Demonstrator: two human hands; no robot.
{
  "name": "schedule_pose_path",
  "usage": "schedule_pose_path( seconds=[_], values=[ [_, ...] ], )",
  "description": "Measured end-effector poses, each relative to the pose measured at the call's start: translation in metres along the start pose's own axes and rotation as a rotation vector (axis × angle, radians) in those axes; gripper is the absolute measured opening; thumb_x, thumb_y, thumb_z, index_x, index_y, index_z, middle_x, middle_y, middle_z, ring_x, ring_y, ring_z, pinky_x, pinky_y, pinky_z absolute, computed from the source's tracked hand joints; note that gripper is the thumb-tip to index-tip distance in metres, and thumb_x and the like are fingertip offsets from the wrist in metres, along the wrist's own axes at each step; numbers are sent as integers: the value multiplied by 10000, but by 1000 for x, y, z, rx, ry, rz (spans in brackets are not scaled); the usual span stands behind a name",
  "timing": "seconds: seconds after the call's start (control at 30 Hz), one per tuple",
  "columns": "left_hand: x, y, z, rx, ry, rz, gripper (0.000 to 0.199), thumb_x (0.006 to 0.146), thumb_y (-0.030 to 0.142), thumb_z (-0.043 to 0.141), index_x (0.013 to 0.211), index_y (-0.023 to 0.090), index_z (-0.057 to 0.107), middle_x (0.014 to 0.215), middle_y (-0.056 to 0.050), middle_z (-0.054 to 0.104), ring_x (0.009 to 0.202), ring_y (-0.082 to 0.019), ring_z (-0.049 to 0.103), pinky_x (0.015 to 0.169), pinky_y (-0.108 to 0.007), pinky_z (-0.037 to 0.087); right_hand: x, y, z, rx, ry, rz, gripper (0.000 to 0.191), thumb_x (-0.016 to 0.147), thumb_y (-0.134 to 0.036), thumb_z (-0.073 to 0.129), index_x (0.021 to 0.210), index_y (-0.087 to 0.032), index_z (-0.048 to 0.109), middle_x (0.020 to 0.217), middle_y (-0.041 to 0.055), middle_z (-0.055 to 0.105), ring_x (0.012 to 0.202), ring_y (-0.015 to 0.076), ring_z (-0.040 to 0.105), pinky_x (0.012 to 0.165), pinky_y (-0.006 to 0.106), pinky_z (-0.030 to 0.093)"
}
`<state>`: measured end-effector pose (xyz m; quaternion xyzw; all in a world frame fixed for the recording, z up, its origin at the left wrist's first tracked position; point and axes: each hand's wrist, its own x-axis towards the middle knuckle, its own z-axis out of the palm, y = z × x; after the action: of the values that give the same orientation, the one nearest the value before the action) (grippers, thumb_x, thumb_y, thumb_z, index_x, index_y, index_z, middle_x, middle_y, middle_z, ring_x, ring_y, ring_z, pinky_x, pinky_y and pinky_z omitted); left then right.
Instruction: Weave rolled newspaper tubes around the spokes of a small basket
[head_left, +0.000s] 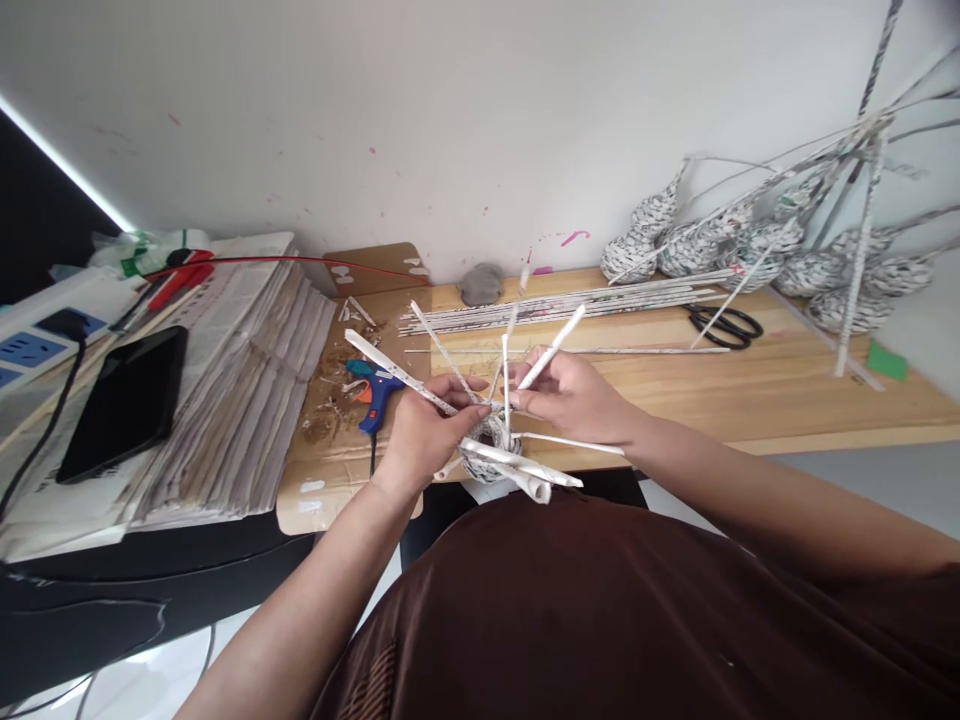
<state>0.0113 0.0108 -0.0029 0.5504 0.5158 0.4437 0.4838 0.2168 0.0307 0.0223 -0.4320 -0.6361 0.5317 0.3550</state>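
1. Head view, work piece: a small round woven piece [484, 462] of printed paper is held just over the near edge of the wooden table [637, 385]. Its low wall is seen as woven; white paper tubes stick out from it in several directions, their long ends left unwoven. By judgement, an early stage: base and lower wall formed, little height gained, most of the tube length unused.

2. Left hand [429, 432]: mostly closed, fingers curled at the far side of the piece, thumb laid over. A long paper tube [379, 357] is gripped between thumb and fingers. The exact fingertip contact is partly hidden.

3. Right hand [574, 395]: nearly closed in a pinch. A slanted paper tube [551, 348] is held by thumb and fingers above the rim.

4. Left of the piece: a blue glue gun [381, 395] on cardboard [315, 470], beside a newspaper stack [277, 380].

5. Beyond and to the right: loose thin paper rods [570, 302] are laid out unused, near black-handled scissors [739, 312]. Several woven paper forms [630, 258], bulbous and narrow-necked, are set by the wall; their shaping is much further advanced.
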Motion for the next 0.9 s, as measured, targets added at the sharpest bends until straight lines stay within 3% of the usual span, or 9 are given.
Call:
schedule_pose_path(
  seconds=[0.07, 0.17, 0.3, 0.47, 0.6, 0.73, 0.9],
  values=[
    [0, 1, 0, 4, -14, -10, 359, 711, 297, 822, 1034, 156, 758, 787, -51, 774, 735, -214, 738, 728, -331, 581, -2, 0, 3, 110, 20, -75, 218, 762, -201, 718, 814, -203, 506, 1022, 70, 698, 968, 185, 685, 859, 329, 543],
    [-1, 7, -1, 47, -17, -24, 291, 705, 276, 813, 957, 136, 780, 788, -60, 779, 721, -207, 725, 709, -314, 568, -1, 2, 3, 100, 38, -96, 228, 748, -215, 731, 837, -202, 522, 919, 34, 682, 841, 160, 669, 775, 310, 540],
    [-4, 9, 1, 53, 30, -36, 224, 696, 282, 815, 866, 139, 785, 742, -43, 771, 655, -180, 690, 640, -279, 536, 5, 6, -4, 13, 13, 2, 215, 727, -237, 779, 863, -175, 624, 819, 20, 686, 746, 151, 647, 721, 297, 529],
    [-6, 3, 1, 34, 38, -15, 209, 733, 303, 806, 883, 158, 790, 763, -37, 775, 681, -175, 693, 661, -273, 529, 10, 6, -8, 292, -40, 206, 146, 734, -158, 793, 825, -161, 679, 766, 12, 718, 722, 130, 683, 703, 255, 564],
    [-5, 1, -2, 105, -8, 62, 168, 772, 281, 778, 899, 172, 803, 806, -44, 791, 726, -188, 712, 704, -286, 544, 16, 0, -10, 306, -77, 304, 98, 769, -149, 803, 782, -144, 706, 710, 19, 724, 662, 115, 693, 639, 221, 575],
    [-3, 2, -3, 119, -67, 116, 139, 784, 252, 761, 890, 176, 806, 827, -49, 802, 765, -204, 731, 735, -296, 561, 23, -4, -15, 355, -174, 359, 163, 747, -188, 859, 779, -134, 708, 697, 22, 726, 624, 103, 693, 612, 207, 600],
    [-4, 7, 0, 167, -46, 147, 97, 778, 221, 751, 841, 173, 806, 806, -52, 803, 740, -199, 736, 709, -287, 568, 28, -4, -17, 432, -234, 405, 153, 791, -194, 839, 812, -141, 697, 718, 24, 727, 629, 104, 700, 631, 213, 621]
  ],
)
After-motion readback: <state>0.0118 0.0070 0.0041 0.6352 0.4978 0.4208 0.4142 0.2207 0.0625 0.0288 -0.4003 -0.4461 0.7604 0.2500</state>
